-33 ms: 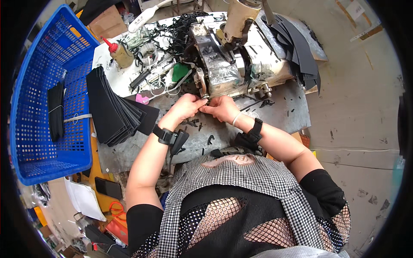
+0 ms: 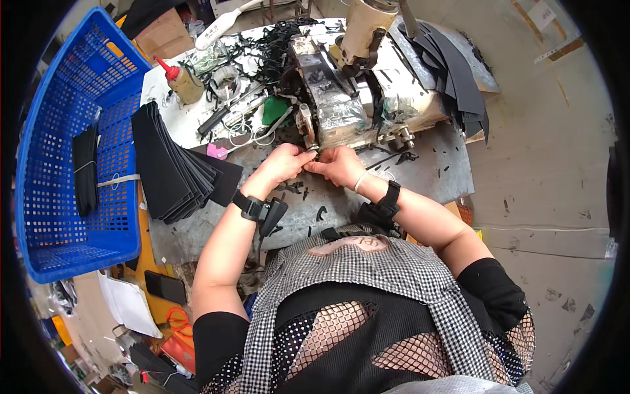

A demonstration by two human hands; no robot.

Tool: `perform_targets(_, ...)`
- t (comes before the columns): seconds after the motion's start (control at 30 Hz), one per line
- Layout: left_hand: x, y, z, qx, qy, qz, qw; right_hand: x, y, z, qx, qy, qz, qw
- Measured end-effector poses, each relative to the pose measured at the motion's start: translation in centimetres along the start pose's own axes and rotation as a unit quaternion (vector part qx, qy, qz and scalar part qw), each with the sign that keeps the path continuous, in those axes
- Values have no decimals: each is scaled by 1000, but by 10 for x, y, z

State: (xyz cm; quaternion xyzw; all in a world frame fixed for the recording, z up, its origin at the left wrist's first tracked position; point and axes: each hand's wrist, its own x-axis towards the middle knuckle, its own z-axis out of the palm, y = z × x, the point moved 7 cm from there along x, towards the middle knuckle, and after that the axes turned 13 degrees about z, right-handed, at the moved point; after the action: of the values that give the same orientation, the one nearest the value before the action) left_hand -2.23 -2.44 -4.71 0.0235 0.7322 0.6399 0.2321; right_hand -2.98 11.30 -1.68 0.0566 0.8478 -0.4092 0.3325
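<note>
My left hand (image 2: 287,162) and my right hand (image 2: 338,165) meet at the front of a worn metal machine (image 2: 338,108). The fingers of both are pinched together just below a small upright metal piece (image 2: 306,121) on the machine's left front. Whatever lies between the fingertips is too small and too covered to name. To the left of my left hand, a fanned stack of black flat pieces (image 2: 174,167) rests on the metal worktop (image 2: 197,240). A pink tag-like piece (image 2: 216,152) lies between that stack and my left hand.
A blue plastic basket (image 2: 131,98) stands at the left, holding a tied black bundle (image 2: 85,171). A red-capped bottle (image 2: 180,82), tangled black strips (image 2: 272,49) and tools sit behind my left hand. More dark flat pieces (image 2: 453,75) hang at the right. A phone (image 2: 165,287) lies lower left.
</note>
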Motion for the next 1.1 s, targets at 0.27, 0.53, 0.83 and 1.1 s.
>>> perform_targets(0.27,-5,3,3,-44,-2,-21,999,5,8,14,99,-152,0,983)
perform_targets(0.53,-7,9,3,-37,-5,-11,999,4,7,9,78,-105,3,991)
perform_targets(0.83,-2,8,0,-39,8,-14,999,-1,-3,-2,-20,4,-8,1000)
perform_targets(1.1,3,-1,-4,-24,37,8,999,4,1,-1,-4,-9,-16,1000)
